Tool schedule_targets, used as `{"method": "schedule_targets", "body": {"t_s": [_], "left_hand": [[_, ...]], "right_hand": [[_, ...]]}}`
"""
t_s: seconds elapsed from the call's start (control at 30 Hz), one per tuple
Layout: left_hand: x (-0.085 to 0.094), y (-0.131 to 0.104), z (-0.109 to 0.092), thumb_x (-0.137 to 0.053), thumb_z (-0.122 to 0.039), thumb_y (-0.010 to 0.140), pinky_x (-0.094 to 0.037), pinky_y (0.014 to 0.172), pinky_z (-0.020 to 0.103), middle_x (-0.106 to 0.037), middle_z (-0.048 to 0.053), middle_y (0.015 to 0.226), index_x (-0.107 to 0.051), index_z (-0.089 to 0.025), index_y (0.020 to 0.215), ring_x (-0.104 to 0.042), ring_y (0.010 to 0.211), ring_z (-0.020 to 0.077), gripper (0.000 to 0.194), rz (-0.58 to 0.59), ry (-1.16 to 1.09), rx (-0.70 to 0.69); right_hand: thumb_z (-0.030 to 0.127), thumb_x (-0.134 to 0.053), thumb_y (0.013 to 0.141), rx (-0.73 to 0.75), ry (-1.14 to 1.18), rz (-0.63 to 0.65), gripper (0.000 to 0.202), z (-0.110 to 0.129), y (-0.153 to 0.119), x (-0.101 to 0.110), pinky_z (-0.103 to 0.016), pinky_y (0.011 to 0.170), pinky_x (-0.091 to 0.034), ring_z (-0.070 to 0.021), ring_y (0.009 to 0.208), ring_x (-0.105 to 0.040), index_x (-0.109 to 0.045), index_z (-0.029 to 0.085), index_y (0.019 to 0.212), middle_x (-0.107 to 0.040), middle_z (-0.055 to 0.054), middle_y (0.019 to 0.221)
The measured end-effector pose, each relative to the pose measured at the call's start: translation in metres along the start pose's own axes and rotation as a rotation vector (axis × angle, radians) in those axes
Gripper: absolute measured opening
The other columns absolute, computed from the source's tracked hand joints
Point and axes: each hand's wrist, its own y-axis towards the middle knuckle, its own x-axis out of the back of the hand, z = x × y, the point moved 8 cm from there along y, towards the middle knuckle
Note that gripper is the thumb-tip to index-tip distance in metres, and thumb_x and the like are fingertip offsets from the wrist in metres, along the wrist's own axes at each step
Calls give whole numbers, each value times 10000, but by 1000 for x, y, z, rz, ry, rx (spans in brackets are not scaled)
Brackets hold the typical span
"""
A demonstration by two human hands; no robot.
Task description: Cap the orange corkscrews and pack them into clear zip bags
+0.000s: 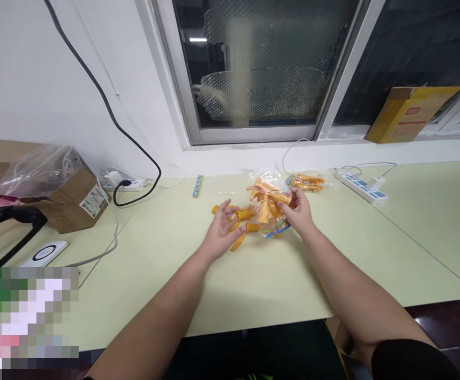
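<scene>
My right hand [299,214] grips a clear plastic bag [269,198] by its right side, thumb in front. Light orange, tapered plastic pieces show through the bag, whose lower edge carries a colourful printed strip. Just left of it, my left hand [222,232] is open, fingers spread and palm turned towards the bag. Beside its fingertips lie several loose yellow-orange plastic pieces [244,215], some with hollow ends; I cannot tell exactly what they are. Behind my right hand, a second bag of orange pieces [309,182] rests on the table.
Against the wall on the pale green table [154,285] lie a printed strip [197,186] and power strips [362,188]. At left are a cardboard box [67,203], a black cable [106,100] and a white charging pad [45,254]. A yellow carton [410,116] leans by the window.
</scene>
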Motion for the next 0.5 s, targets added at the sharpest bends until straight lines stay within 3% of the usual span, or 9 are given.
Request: {"method": "schedule_targets", "body": {"t_s": [0.1,0.17,0.23,0.3,0.37,0.43,0.5], "left_hand": [[-27,-5,11,-864,-444,791,-460,1162,567,-556,144,1477,-375,-322,1536,-558,1402,344,899,84,-316,178],[-35,-7,12,-867,-438,799,-486,1144,574,-599,119,1469,-462,-327,1488,-598,1361,359,807,83,-452,238],[-35,-8,10,-850,-417,825,-510,1128,574,-645,95,1438,-526,-318,1441,-614,1344,362,702,50,-539,261],[-32,-7,9,-841,-389,837,-519,1130,572,-674,83,1412,-559,-305,1409,-616,1347,356,644,-3,-583,270],[-26,-6,9,-835,-372,840,-516,1144,567,-676,69,1417,-569,-308,1392,-608,1364,345,615,-57,-611,263],[-22,-3,10,-812,-389,859,-500,1170,557,-660,54,1444,-569,-316,1385,-586,1394,326,584,-90,-629,241],[-20,-2,10,-779,-437,882,-469,1202,552,-638,46,1475,-563,-320,1393,-550,1433,310,567,-93,-641,212]], "right_hand": [[450,-690,755,29,2,123,363,18,-20,-29,-379,864,-538,-240,943,-645,-448,275,962,-639,-30,981],[429,-701,783,103,29,242,323,33,-32,-46,-392,904,-541,-244,969,-664,-494,276,978,-669,-36,1015],[408,-732,800,190,4,273,312,45,-38,-51,-416,972,-523,-254,1023,-671,-556,269,1017,-692,-48,1058],[419,-791,774,218,-54,177,407,49,-36,-45,-443,1034,-492,-270,1111,-653,-585,258,1085,-689,-69,1140],[458,-842,719,154,-74,29,548,41,-29,-32,-449,1035,-494,-277,1166,-623,-565,248,1143,-652,-93,1227],[500,-855,689,27,-16,-57,602,26,-23,-24,-417,952,-538,-254,1092,-633,-539,245,1134,-636,-89,1206],[538,-846,694,-118,107,-64,553,10,-21,-25,-363,828,-572,-208,919,-647,-534,253,1050,-651,-41,1055]]}}
